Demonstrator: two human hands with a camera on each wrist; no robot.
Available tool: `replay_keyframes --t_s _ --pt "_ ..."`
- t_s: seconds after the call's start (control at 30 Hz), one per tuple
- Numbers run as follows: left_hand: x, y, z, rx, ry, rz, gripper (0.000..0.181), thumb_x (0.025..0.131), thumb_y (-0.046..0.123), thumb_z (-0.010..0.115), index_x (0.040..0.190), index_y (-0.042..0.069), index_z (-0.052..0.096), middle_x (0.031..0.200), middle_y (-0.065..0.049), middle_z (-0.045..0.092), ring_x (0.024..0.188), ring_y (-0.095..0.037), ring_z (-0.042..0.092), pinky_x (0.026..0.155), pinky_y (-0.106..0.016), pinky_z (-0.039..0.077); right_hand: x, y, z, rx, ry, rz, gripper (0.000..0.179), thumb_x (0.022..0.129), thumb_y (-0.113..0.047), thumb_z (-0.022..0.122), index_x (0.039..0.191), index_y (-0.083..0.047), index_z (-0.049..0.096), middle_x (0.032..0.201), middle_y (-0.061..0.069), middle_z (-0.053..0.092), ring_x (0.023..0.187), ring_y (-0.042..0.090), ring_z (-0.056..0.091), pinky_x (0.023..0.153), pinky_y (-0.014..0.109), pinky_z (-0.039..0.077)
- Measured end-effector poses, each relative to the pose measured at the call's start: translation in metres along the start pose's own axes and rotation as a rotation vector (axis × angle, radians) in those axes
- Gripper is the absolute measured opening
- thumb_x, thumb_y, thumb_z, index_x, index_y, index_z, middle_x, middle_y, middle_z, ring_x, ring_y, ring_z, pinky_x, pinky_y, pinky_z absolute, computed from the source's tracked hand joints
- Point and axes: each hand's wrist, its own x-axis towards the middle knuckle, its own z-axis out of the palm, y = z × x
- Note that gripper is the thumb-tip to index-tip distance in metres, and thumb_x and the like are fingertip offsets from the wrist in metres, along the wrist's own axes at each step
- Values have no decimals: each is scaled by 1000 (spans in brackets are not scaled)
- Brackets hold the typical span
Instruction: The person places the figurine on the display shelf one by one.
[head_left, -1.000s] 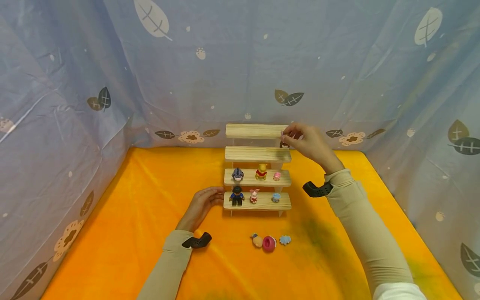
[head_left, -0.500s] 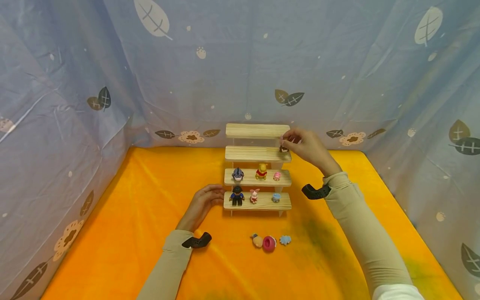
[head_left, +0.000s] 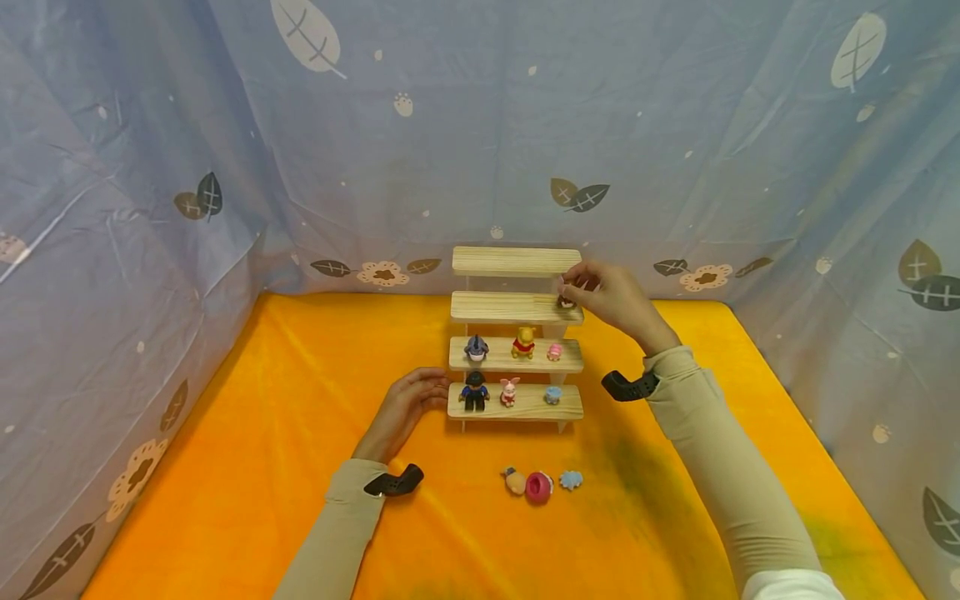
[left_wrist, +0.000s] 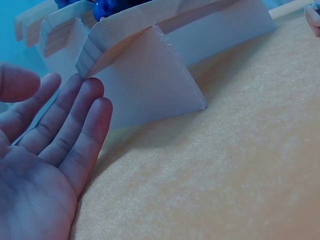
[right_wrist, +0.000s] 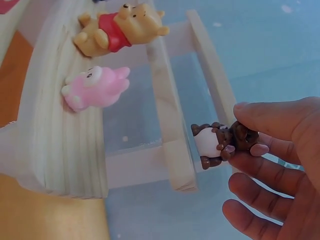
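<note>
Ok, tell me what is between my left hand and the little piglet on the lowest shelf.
In the head view, the figure in blue and black is between your left hand and the piglet, on that same shelf.

Brown white-bellied figurine (right_wrist: 224, 142), upright

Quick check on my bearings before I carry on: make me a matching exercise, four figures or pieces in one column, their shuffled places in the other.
1. Brown figure
2. Yellow bear
3. Figure in blue and black
4. Spiky light-blue piece

A. On the orange cloth, in front of the stand
B. Second shelf from the bottom
C. Left end of the bottom shelf
D. In the grip of the right hand

Pairs: 1-D; 2-B; 3-C; 4-A
</note>
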Motion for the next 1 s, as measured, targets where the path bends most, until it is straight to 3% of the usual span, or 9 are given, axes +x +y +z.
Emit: replay_keyframes --t_s 0.57,0.8,1.0 --pt "0 1 2 -1 8 -8 43 107 15 46 141 -13 43 117 -4 63 96 -14 66 90 -27 56 1 5 1 4 -32 2 28 98 -28 68 117 -7 68 103 11 69 87 25 60 71 35 49" --pt "0 1 2 -14 4 0 42 108 14 45 140 -13 43 117 -4 63 96 -13 66 90 -26 56 0 3 -7 -11 -72 28 36 100 -32 66 124 -6 65 109 14 67 95 28 60 75 36 49" --pt "0 1 1 -13 6 2 40 108 15 45 139 -11 46 116 -4 63 96 -13 66 91 -27 56 -4 -2 -19 -31 -55 26 35 102 -32 62 125 -5 63 120 16 63 103 31 56 78 40 49"
